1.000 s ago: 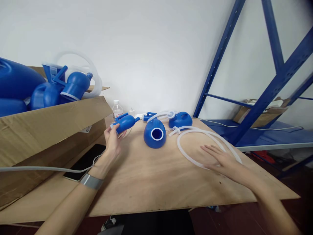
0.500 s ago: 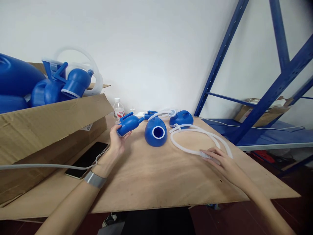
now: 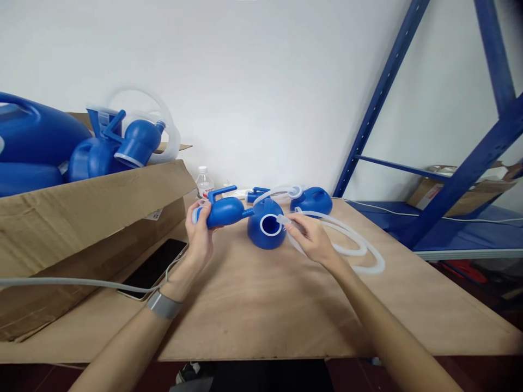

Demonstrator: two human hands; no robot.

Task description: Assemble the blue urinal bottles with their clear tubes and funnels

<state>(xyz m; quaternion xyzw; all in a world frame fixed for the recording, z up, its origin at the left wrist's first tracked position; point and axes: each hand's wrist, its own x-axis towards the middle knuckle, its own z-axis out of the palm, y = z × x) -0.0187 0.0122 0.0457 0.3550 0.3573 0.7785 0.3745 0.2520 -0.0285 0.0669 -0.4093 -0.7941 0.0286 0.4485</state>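
Observation:
My left hand (image 3: 200, 231) is wrapped round the wide end of a blue handled plastic cup (image 3: 225, 211), whose narrow spout points right. Between the fingers of my right hand (image 3: 308, 235) is the end of a clear plastic hose (image 3: 370, 267); its tip appears in front of the white rim of a blue jug (image 3: 267, 239). The hose's coils lie on the table to the right. That jug stands with its round mouth facing me. Behind it, a second blue jug (image 3: 316, 200) lies near the wall, with a further blue handled cup (image 3: 254, 197) to its left.
A cardboard box (image 3: 98, 204) full of blue jugs and cups takes up the left side. A phone (image 3: 157, 267) with a cable lies beside it on the wooden table (image 3: 245, 321). A water bottle (image 3: 203, 182) stands behind. Blue metal shelving (image 3: 461, 179) rises at the right.
My right hand has lifted the hose end and brought it left, up to the middle jug's mouth. The cup in my left hand has moved slightly right, its spout now near the jug.

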